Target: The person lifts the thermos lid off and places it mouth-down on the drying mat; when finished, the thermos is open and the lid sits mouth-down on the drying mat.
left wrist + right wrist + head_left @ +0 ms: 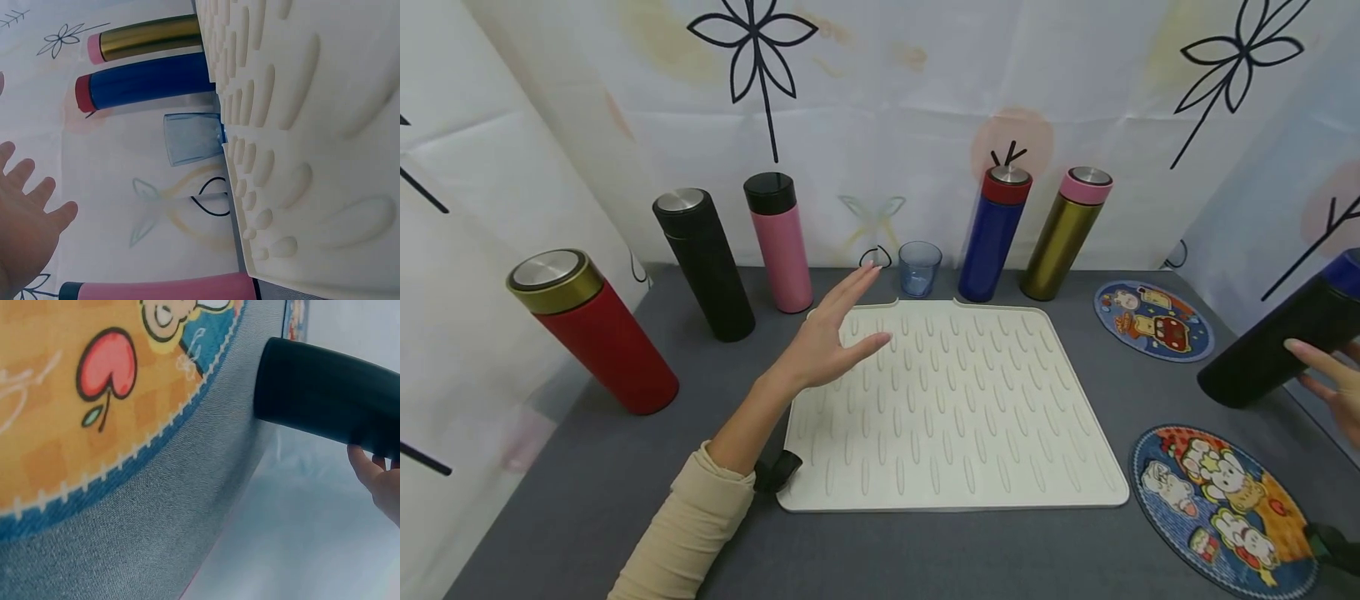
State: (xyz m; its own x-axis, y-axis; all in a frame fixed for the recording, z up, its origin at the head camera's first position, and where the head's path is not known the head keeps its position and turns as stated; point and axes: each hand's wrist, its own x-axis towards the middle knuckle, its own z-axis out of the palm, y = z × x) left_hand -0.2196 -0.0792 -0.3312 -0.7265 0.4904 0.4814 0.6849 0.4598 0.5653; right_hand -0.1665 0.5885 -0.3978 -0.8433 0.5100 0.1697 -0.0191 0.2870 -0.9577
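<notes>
At the right edge of the head view, my right hand [1333, 387] has its fingers against a black bottle [1262, 354] with a blue cap; the right wrist view shows the fingertips of that hand [378, 478] touching the side of the black bottle [325, 394]. My left hand [827, 337] is over the left part of a white ribbed tray [955, 408], fingers extended and thumb apart, holding nothing. In the left wrist view the left hand [28, 219] shows beside the white tray [350, 187], with a clear blue cup [194, 137] between it and the tray.
Along the back stand a red bottle [606, 342], a black bottle [707, 271], a pink bottle [781, 250], a blue bottle [992, 242] and a gold bottle [1063, 242]. Two round cartoon mats, one small [1153, 321] and one large [1221, 508], lie right of the tray.
</notes>
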